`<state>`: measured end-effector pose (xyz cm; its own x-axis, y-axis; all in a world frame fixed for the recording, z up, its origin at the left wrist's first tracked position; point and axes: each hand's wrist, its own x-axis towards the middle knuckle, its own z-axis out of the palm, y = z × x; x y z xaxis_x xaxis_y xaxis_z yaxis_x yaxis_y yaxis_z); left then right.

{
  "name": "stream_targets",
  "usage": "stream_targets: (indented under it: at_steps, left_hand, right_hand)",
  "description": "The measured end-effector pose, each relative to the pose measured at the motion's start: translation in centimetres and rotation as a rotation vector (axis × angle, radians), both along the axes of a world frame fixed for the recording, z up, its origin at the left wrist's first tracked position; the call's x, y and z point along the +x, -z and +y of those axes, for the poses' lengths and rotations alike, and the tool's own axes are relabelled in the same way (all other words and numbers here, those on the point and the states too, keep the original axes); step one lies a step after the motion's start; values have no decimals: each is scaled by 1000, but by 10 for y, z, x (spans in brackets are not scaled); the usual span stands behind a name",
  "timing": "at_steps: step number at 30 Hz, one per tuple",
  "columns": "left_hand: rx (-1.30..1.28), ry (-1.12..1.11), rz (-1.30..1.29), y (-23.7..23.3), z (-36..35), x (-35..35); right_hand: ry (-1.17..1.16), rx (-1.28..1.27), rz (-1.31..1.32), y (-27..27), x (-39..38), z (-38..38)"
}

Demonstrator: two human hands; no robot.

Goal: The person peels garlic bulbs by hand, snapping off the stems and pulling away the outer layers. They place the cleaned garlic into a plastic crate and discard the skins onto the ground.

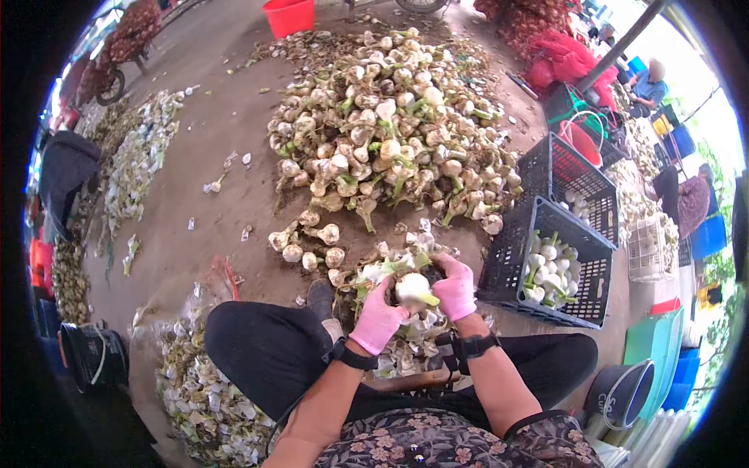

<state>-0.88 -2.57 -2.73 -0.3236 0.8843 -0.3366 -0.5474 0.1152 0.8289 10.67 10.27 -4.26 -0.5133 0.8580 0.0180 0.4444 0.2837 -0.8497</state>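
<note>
A white garlic bulb [411,288] with a short green stem is held between my two pink-gloved hands. My left hand [378,318] has its fingers closed against the bulb's left side. On the other side, my right hand [455,289] curls round near the stem end, and its fingertips touch the bulb. Loose peeled skins [413,343] lie beneath both hands. In front is a large heap of untrimmed garlic [390,125], with a few bulbs [308,242] apart from it at its near left edge.
At the right, a black crate [499,273] holds cleaned garlic, with another crate [608,199] behind it. A red bucket [289,17] stands beyond the heap. Black buckets [94,355] [620,394] flank my knees. Other people [649,84] sit far right.
</note>
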Motion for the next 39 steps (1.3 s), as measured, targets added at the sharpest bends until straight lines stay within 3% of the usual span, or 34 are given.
stream_targets:
  at_steps: [2, 3, 6, 9, 10, 11, 12, 14, 15, 18, 20, 24, 26, 30, 32, 33, 35, 36, 38, 39]
  left_hand:
    - [-21, 91, 198, -3, 0, -2]
    - [61, 52, -33, 12, -2, 2]
    - [136, 116, -155, -34, 0, 11]
    - [49, 66, -192, -11, -4, 3]
    - [16, 35, -239, -7, -1, 0]
    - [28, 46, -17, -8, 2, 1]
    - [24, 51, -20, -4, 3, 1]
    - [60, 43, 108, 8, 4, 2]
    - [59, 47, 105, 0, 6, 2]
    - [110, 119, 243, -21, 11, -2]
    - [0, 120, 173, -15, 8, -4]
    - [62, 62, -21, -12, 4, 1]
    - [64, -18, -443, -19, 2, 2]
    - [108, -29, -487, -15, 0, 0]
    - [70, 54, -230, -1, -1, -1]
    - [70, 56, -229, 3, -3, -4]
    - [95, 263, 259, -7, -3, -8]
    - [96, 268, 259, -12, -4, -7]
    - [74, 218, -420, -21, -3, -5]
    - [75, 222, -416, -13, -4, -4]
  right_hand:
    - [4, 118, -61, -3, -7, -2]
    - [22, 95, -132, 4, -6, 3]
    - [20, -68, -300, 17, 5, 17]
    - [-159, 107, -376, 29, 25, 15]
    - [-179, 48, -163, 22, 26, 16]
    - [-194, -12, 54, 16, 27, 17]
    - [-189, -16, 51, 8, 32, 18]
    - [-246, -497, 246, -36, 33, 16]
    - [-249, -525, 237, -61, 29, 10]
    - [-301, -466, 96, -62, 27, 12]
    - [-286, -395, 102, -64, 23, 12]
    - [-238, -346, 84, -77, 16, 3]
    - [-237, -291, 51, -77, 14, 0]
    - [-234, -158, 24, -76, 14, -5]
    - [-243, -78, -85, -81, 14, -7]
    - [-241, -78, -85, -81, 15, -6]
    - [-283, -68, -41, -82, 20, -3]
    - [-278, -67, -42, -82, 20, -1]
    - [-278, -35, -130, -83, 20, 4]
    - [-270, -109, -92, -75, 20, 6]
